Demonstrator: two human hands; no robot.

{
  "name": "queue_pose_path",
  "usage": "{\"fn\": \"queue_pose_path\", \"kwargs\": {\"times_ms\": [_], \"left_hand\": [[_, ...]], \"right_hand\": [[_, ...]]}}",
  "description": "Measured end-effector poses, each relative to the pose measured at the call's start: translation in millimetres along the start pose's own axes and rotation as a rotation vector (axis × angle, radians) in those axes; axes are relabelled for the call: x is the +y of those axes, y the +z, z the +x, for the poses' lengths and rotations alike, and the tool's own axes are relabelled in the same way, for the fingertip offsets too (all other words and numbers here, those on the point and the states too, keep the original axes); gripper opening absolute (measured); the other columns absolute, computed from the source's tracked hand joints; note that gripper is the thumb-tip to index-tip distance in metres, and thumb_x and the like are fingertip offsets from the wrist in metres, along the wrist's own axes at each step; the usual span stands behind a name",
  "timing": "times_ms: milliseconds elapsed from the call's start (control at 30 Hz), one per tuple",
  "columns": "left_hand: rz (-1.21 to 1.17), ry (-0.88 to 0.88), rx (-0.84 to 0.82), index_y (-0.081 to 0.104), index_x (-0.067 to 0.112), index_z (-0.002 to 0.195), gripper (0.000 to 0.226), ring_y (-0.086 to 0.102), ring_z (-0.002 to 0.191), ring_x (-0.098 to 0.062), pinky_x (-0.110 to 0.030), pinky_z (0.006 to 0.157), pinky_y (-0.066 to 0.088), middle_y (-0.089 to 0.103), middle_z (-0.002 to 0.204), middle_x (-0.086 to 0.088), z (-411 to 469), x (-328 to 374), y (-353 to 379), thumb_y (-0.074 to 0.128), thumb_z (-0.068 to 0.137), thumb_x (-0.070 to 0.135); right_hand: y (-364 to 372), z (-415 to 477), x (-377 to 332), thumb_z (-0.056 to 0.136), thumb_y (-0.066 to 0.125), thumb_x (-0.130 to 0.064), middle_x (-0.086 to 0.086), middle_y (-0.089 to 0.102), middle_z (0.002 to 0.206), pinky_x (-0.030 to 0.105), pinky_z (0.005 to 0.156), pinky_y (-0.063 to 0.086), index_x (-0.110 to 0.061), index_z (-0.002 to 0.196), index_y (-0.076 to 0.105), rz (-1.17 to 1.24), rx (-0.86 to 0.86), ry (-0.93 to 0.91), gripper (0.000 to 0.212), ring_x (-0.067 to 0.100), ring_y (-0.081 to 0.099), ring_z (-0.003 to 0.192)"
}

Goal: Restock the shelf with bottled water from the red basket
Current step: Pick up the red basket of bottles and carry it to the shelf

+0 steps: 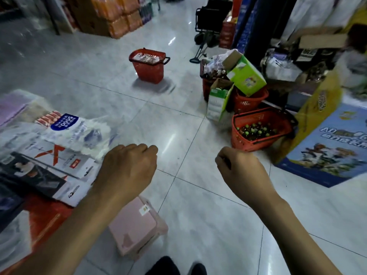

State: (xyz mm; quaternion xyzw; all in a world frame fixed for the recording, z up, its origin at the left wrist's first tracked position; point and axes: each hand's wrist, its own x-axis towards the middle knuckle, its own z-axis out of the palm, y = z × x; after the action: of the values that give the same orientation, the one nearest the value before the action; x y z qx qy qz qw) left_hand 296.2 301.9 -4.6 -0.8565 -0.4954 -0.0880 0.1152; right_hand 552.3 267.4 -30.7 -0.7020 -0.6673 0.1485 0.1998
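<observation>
A red basket (149, 66) stands alone on the tiled floor ahead, filled with clear packed bottles whose tops show at its rim. My left hand (129, 165) and my right hand (238, 167) hang in front of me over the floor, well short of that basket. Both have their fingers curled under and hold nothing. A second red basket (258, 126) with dark bottles with green caps sits to the right, close to my right hand. No shelf is plainly in view.
Stacked packaged goods (49, 139) lie at the left. A pink plastic stool (137, 225) stands under my left forearm. Green cartons (246, 74) on more red baskets and a large blue-and-yellow box (327, 147) crowd the right. Orange drink packs (119, 14) stand at the back.
</observation>
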Motion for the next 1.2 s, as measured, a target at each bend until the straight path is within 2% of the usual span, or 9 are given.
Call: {"fn": "queue_pose_path", "kwargs": {"times_ms": [67, 233, 400, 567, 733, 867, 933, 1000, 1200], "left_hand": [[0.002, 0.002, 0.003, 0.052, 0.014, 0.064, 0.019, 0.053, 0.048, -0.030, -0.032, 0.048, 0.041, 0.050, 0.055, -0.004, 29.3, -6.6, 8.3, 0.055, 0.082, 0.012], [0.025, -0.038, -0.024, 0.051, 0.013, 0.063, 0.021, 0.050, 0.044, -0.030, -0.030, 0.046, 0.037, 0.048, 0.052, -0.004, 105.5, -41.2, 40.3, 0.060, 0.081, 0.008], [0.065, -0.079, -0.027, 0.051, 0.014, 0.060, 0.026, 0.047, 0.040, -0.028, -0.025, 0.047, 0.023, 0.047, 0.049, -0.003, 193.6, -94.6, 83.1, 0.071, 0.075, 0.006], [-0.009, -0.102, -0.010, 0.050, 0.014, 0.060, 0.027, 0.044, 0.042, -0.024, -0.031, 0.044, 0.040, 0.045, 0.050, -0.001, 282.8, -162.5, 117.8, 0.070, 0.077, 0.008], [-0.053, -0.110, 0.017, 0.047, 0.015, 0.061, 0.028, 0.045, 0.043, -0.024, -0.027, 0.048, 0.032, 0.044, 0.050, 0.000, 386.3, -204.8, 141.4, 0.070, 0.077, 0.009], [-0.123, -0.088, 0.034, 0.055, 0.014, 0.067, 0.019, 0.046, 0.045, -0.024, -0.028, 0.046, 0.037, 0.047, 0.054, -0.001, 464.5, -223.3, 162.2, 0.070, 0.078, 0.012], [-0.135, -0.080, 0.027, 0.060, 0.013, 0.076, 0.010, 0.050, 0.051, -0.026, -0.031, 0.047, 0.040, 0.050, 0.059, -0.002, 495.4, -233.4, 174.7, 0.070, 0.078, 0.012], [-0.116, -0.081, 0.029, 0.065, 0.013, 0.085, 0.006, 0.054, 0.060, -0.027, -0.034, 0.051, 0.043, 0.055, 0.068, -0.003, 532.3, -248.1, 195.1, 0.068, 0.080, 0.014], [-0.023, -0.154, -0.022, 0.067, 0.017, 0.097, 0.016, 0.059, 0.074, -0.026, -0.037, 0.061, 0.048, 0.062, 0.079, 0.000, 653.7, -294.8, 231.0, 0.059, 0.086, 0.026]], "right_hand": [[-4.1, 31.7, 7.7, 0.094, 0.053, -0.026, -0.005, 0.056, 0.066, 0.030, 0.052, 0.036, -0.021, 0.080, 0.057, -0.005, -0.004, 0.001, 0.015, 0.020, 0.054, 0.063], [2.9, 124.0, 15.1, 0.093, 0.053, -0.026, -0.004, 0.059, 0.070, 0.038, 0.056, 0.048, -0.020, 0.081, 0.058, 0.017, -0.004, -0.043, 0.015, 0.023, 0.057, 0.065], [20.9, 243.3, -4.9, 0.095, 0.053, -0.031, -0.008, 0.053, 0.071, 0.032, 0.056, 0.041, -0.022, 0.085, 0.059, -0.073, -0.058, -0.128, 0.015, 0.022, 0.056, 0.069], [18.6, 364.6, -19.9, 0.095, 0.053, -0.031, -0.009, 0.055, 0.073, 0.032, 0.056, 0.041, -0.025, 0.085, 0.057, -0.075, -0.078, -0.167, 0.013, 0.020, 0.057, 0.068], [6.9, 459.5, -8.7, 0.093, 0.053, -0.033, -0.008, 0.063, 0.080, 0.041, 0.063, 0.052, -0.026, 0.087, 0.058, -0.080, -0.033, -0.137, 0.011, 0.021, 0.061, 0.073], [5.7, 533.7, 6.4, 0.093, 0.055, -0.028, -0.007, 0.061, 0.084, 0.043, 0.066, 0.051, -0.025, 0.086, 0.059, -0.038, -0.019, -0.106, 0.009, 0.017, 0.058, 0.076], [7.4, 566.6, 12.3, 0.093, 0.057, -0.026, -0.006, 0.059, 0.090, 0.042, 0.071, 0.051, -0.025, 0.091, 0.061, -0.024, -0.006, -0.113, 0.005, 0.015, 0.057, 0.083], [12.8, 609.9, 24.0, 0.094, 0.058, -0.029, -0.005, 0.058, 0.100, 0.041, 0.077, 0.051, -0.024, 0.103, 0.063, -0.030, -0.017, -0.096, 0.011, 0.016, 0.057, 0.093], [30.9, 765.4, 44.5, 0.093, 0.059, -0.032, 0.001, 0.055, 0.115, 0.041, 0.089, 0.049, -0.025, 0.124, 0.061, -0.040, -0.092, -0.134, 0.031, 0.024, 0.055, 0.110]]}}
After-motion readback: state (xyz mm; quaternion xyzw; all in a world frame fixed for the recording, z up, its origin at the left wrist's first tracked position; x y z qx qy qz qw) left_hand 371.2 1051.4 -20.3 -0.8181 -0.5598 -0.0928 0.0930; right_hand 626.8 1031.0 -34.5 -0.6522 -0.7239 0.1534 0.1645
